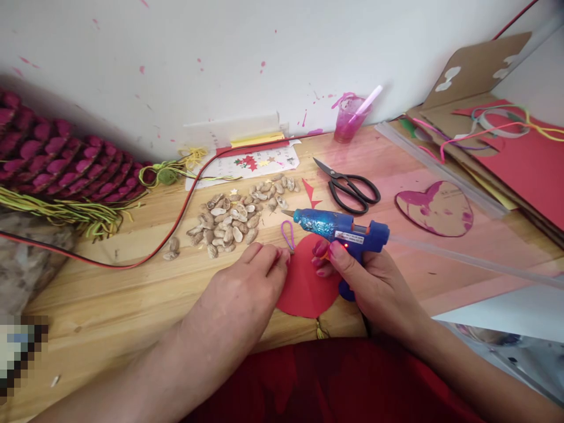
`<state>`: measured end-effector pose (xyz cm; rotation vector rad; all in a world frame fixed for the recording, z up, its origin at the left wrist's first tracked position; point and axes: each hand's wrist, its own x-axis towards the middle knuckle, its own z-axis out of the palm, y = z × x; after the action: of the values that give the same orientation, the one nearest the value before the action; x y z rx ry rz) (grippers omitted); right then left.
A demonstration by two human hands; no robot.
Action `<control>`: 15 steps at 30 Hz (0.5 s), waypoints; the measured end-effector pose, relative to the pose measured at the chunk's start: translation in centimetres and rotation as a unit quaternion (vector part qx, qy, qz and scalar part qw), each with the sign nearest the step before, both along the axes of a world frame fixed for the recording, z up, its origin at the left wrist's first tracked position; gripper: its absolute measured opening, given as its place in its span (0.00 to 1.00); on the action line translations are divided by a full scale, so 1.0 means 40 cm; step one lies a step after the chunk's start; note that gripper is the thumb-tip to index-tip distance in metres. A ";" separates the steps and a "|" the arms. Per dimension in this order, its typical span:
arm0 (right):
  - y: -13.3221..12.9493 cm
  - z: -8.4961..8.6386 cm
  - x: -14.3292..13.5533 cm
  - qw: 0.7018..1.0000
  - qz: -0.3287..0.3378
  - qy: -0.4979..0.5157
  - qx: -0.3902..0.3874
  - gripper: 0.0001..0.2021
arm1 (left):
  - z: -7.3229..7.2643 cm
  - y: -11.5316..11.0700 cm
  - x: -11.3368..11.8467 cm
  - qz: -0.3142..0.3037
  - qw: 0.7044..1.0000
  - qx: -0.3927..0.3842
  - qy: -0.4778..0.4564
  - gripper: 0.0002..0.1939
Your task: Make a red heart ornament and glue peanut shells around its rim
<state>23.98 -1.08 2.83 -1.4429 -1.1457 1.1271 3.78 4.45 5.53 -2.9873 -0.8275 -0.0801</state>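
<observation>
My right hand (374,282) is wrapped round the handle of a blue hot glue gun (328,222), whose nozzle points left and whose small light glows red. Below it lies a red paper piece (304,294) with a rounded edge, partly covered by both hands. A purple cord loop (288,234) sticks up at its upper left, and a yellowish tassel (321,330) shows at its lower edge. At the paper's left edge my left hand (253,282) has its fingertips closed together beside the loop; what they pinch is hidden. Peanut shells (229,223) lie piled just beyond.
Black scissors (355,191) and a pink-stained heart (440,214) lie to the right. A pink cup (348,126) stands against the wall. Red-and-black cable (176,226) crosses the wooden table. A large pink scaled object (57,153) sits left; cardboard and red paper (524,158) lie right.
</observation>
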 end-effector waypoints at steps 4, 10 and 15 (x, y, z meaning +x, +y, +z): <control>0.000 0.000 0.000 1.000 -0.006 -0.007 -0.013 0.18 | 0.006 0.000 0.008 0.005 0.999 -0.015 0.034 0.21; 0.004 0.001 -0.002 0.999 -0.028 -0.006 -0.030 0.19 | 0.016 0.001 0.018 0.012 0.996 -0.041 0.080 0.19; 0.000 -0.001 0.002 0.998 -0.032 -0.018 -0.041 0.19 | 0.021 -0.002 0.022 0.009 0.996 -0.041 0.085 0.19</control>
<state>24.08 -1.06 2.77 -1.5578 -1.0822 1.1193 4.65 4.35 6.36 -3.0071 -0.8562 0.2108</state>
